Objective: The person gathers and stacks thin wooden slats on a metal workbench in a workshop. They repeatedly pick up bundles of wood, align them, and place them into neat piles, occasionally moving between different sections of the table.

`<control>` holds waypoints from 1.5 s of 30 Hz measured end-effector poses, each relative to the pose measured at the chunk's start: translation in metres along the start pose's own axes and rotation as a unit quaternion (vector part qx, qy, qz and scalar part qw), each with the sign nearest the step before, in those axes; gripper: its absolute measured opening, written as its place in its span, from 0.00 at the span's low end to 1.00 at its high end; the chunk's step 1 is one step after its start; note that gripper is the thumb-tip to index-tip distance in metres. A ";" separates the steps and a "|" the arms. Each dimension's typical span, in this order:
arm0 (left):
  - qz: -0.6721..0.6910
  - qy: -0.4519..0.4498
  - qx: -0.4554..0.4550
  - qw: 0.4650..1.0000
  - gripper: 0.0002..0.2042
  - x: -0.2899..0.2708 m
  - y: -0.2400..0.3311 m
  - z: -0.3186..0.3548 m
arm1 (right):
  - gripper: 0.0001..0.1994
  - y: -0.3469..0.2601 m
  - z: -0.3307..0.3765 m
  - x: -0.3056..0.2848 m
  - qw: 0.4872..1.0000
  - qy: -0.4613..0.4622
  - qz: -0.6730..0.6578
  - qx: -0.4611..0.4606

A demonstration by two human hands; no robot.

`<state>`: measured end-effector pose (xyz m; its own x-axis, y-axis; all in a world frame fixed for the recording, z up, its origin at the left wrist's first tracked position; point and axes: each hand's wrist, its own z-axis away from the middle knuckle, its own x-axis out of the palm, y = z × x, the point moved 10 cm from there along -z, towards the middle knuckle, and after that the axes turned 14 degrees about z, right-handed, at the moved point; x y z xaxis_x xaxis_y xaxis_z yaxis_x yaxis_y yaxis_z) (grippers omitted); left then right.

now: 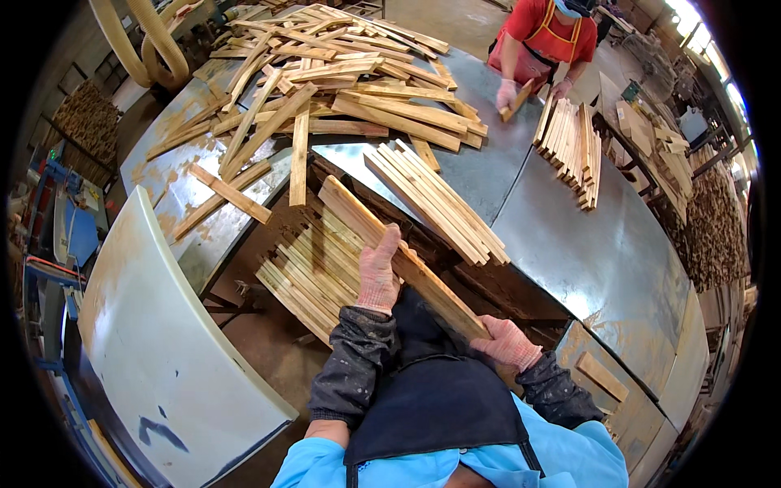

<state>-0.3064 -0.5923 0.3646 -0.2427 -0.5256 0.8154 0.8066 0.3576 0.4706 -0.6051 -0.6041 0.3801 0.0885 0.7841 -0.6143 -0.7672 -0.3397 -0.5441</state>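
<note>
A long wooden board (435, 289) is held slantwise in front of my body, its far end up and to the left. My left hand (379, 272), in a pale knitted glove, is closed around its middle with the thumb on top. Near the lower right end, my right hand (509, 343), gloved the same way, grips the board too. Below and left of the board lies a row of wooden strips (305, 272), partly hidden by my left arm. Just beyond the board, a neat stack of pale strips (439, 203) rests on the metal table.
A large loose heap of wooden strips (350, 73) covers the far left of the metal table (561, 244). A co-worker (545, 49) in red handles a piece beside another row of strips (571, 150). A curved white panel (179, 350) stands at left. One short block (602, 376) lies at right.
</note>
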 end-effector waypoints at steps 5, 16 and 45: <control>0.131 -0.003 -0.020 0.991 0.24 0.017 0.012 0.015 | 0.24 0.002 -0.006 0.000 0.988 -0.075 -0.133 0.010; 0.123 -0.002 -0.013 0.992 0.20 -0.003 0.024 0.014 | 0.23 -0.021 -0.019 -0.004 0.964 -0.150 -0.217 0.021; -0.007 -0.159 -0.072 0.985 0.26 0.013 0.056 0.013 | 0.25 -0.028 -0.032 -0.044 0.993 -0.104 0.021 -0.052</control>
<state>-0.2709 -0.5693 0.4063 -0.3926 -0.2542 0.8839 0.8645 0.2258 0.4490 -0.5671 -0.6462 0.4038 -0.0839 0.8552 -0.5114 -0.6970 -0.4171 -0.5832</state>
